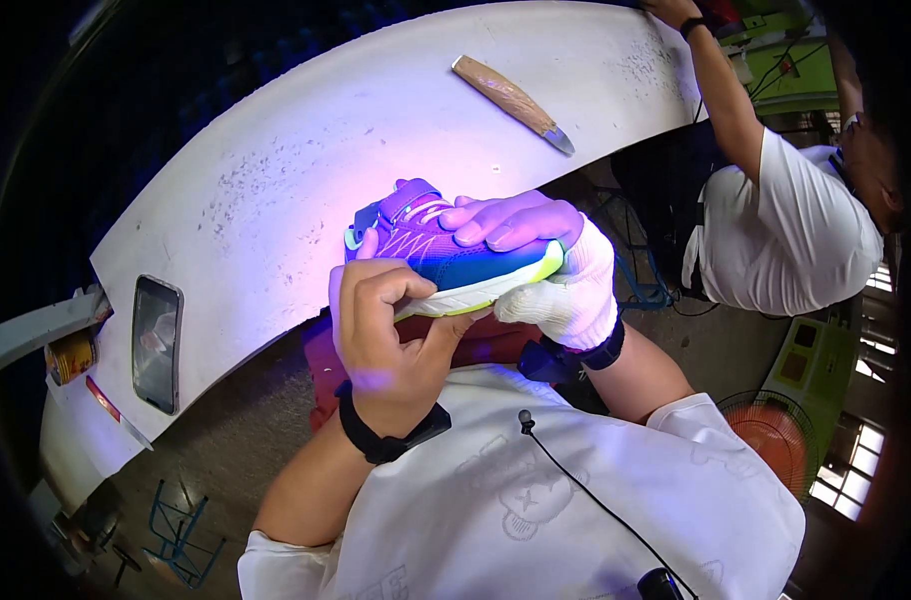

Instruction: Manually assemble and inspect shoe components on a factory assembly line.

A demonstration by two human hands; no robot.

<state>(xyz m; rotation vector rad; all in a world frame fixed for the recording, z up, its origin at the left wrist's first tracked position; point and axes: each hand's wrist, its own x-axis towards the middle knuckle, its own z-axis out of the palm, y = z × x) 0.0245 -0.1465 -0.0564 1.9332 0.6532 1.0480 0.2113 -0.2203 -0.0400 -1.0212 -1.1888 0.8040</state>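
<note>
At a white, curved table [316,120] lit violet: now holding up a purple-and-navy, pale-soled fabric shoe [461,265], lengthwise nine to three o'clock, toe at three, clamped there by the white-gloved right hand [579,262], pinched from seven by the bare left hand [391,320], nearer the heel.

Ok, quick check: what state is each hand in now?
Left hand: closed, holding the shoe by its sole.
Right hand: closed, holding the same shoe.

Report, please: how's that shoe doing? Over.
Left hand and gloved right hand both gripping shoe. Shoe's sole downward. Knife lies on table, clear of both hands.
</note>
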